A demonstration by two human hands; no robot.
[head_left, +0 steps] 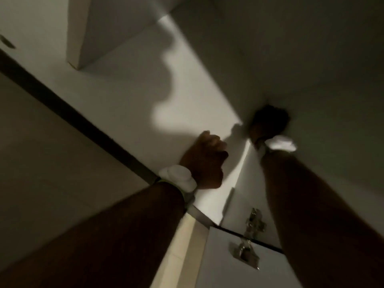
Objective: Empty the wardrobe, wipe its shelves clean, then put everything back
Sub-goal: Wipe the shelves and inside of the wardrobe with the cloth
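Beside the wardrobe panel our left hand is fisted, empty; right of it, our right hand is too dark to tell its grip.

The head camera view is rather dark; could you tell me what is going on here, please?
A person reaches both bare arms up into a white panelled wardrobe. The left hand, fingers curled, is at a lit white panel. The right hand is in shadow against a grey panel. Blur hides whether either holds anything. Both wrists wear white wristbands, and a silver metal hinge shows below.
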